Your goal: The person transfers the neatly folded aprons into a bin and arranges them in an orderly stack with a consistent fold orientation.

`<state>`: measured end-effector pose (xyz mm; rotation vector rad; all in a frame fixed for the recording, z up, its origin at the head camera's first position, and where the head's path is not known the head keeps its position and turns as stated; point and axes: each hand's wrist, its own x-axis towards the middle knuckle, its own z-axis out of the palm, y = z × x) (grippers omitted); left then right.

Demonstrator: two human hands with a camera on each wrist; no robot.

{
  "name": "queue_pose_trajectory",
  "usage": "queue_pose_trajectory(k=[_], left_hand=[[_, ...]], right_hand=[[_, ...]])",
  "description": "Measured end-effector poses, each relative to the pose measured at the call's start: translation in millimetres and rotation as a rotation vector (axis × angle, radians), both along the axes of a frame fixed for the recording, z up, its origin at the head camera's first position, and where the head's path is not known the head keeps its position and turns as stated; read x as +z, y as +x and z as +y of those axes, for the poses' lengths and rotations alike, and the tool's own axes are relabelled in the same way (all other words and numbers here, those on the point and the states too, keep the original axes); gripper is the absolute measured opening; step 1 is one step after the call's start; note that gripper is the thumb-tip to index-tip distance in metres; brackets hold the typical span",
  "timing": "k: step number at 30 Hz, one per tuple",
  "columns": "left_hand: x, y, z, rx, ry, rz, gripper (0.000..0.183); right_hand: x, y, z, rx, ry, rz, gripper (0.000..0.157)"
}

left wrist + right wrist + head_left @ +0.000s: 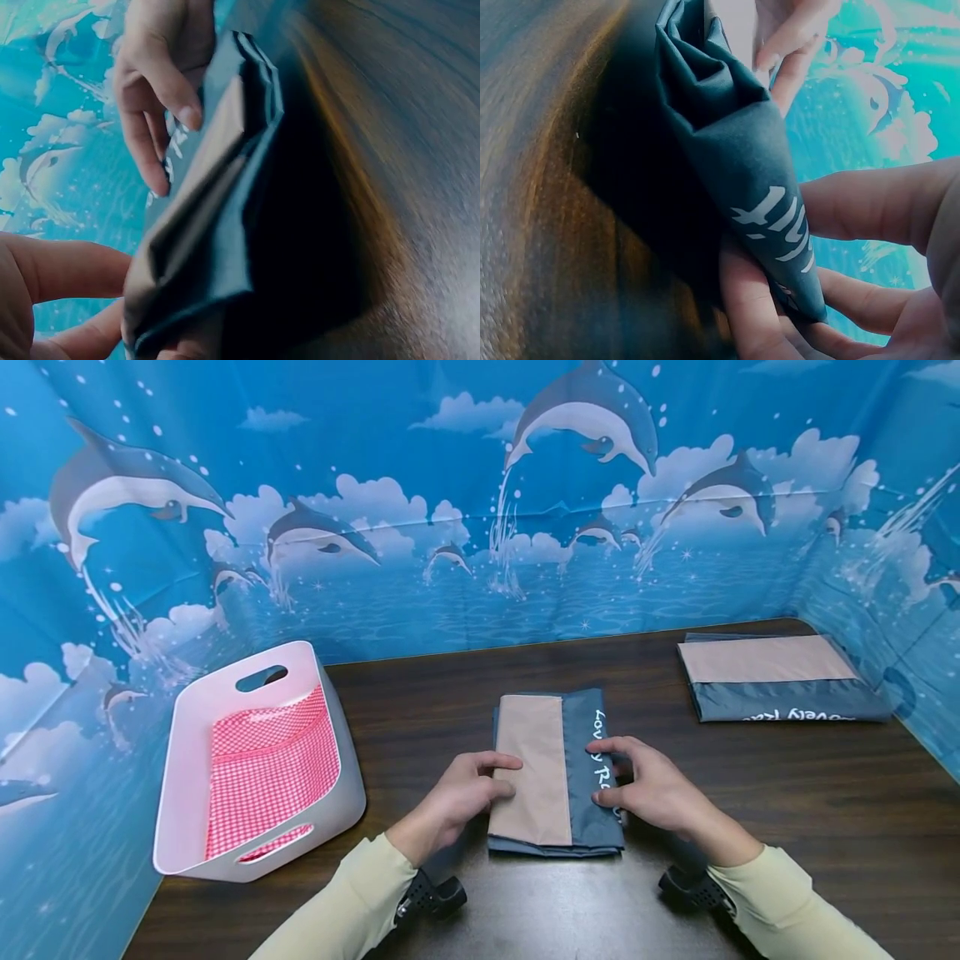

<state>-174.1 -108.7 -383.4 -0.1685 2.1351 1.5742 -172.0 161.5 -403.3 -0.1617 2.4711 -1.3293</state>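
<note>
A folded dark blue-grey cloth (pixel 588 827) with a beige panel and white lettering is between the two hands at the middle of the table. My left hand (pixel 468 789) pinches its left edge. On the opposite edge, beside the lettering, my right hand (pixel 660 785) grips the fold. The right wrist view shows right-hand fingers (pixel 746 300) on both sides of the lettered cloth (pixel 742 157). Loose layers of the folded cloth (pixel 232 232) gape at the near end in the left wrist view.
On the left stands a white plastic basket (pixel 348 760) with red-and-white checked cloth (pixel 277 768) inside. A second folded dark cloth (pixel 780 700), also with a beige band and white lettering, lies at the back right. Behind the dark wooden table (pixel 420 710) hangs a dolphin-print curtain (pixel 420 585).
</note>
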Motion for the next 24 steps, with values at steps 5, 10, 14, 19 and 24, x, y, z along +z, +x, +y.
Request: queue_pose_trajectory(k=[5,10,14,19,24], left_hand=[[-2.0,-0.5,0.8,0.0,-0.057,0.035,0.041],[-0.9,0.5,-1.2,0.016,-0.059,0.037,0.042],[0.7,2.0,-2.2,0.011,-0.056,0.04,0.043],[4.8,3.2,-3.4,0.015,-0.057,0.059,0.044],[9.7,2.9,-5.6,0.024,-0.065,0.07,0.041]], right_hand=[[1.7,0.0,0.1,-0.009,0.013,-0.008,0.067],[3.0,-0.6,-0.3,-0.014,0.024,-0.006,0.068],[3.4,-0.2,0.8,-0.021,0.021,0.006,0.068],[5.5,1.0,0.6,-0.035,0.005,0.013,0.068],[8.8,0.5,-1.0,-0.041,-0.006,0.016,0.068]])
